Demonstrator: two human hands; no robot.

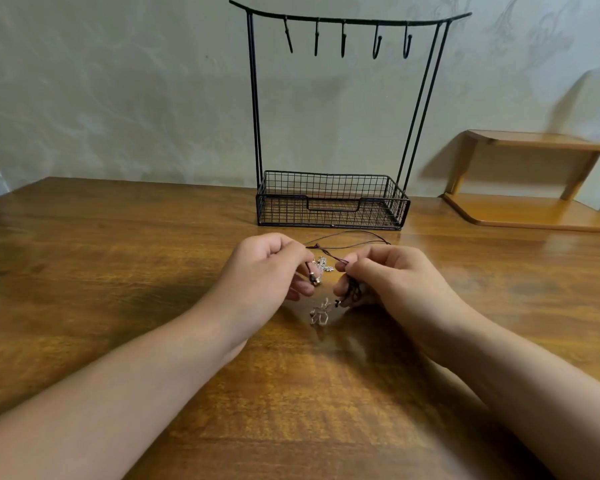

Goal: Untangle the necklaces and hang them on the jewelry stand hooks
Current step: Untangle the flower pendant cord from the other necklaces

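— Why do we keep our left hand (269, 268) curled, fingers pinching the dark cord (347, 235)?

— To anchor one necklace while our right hand (385, 275), fingers pinching the knotted strands, teases the tangle (323, 266) apart, likely.

— And the silver pendant (320, 312)?

— It rests on the worktop (118, 271) mid-way, below our hands. The jewelry stand (333, 199) waits at the far edge, hooks (343, 39) bare.
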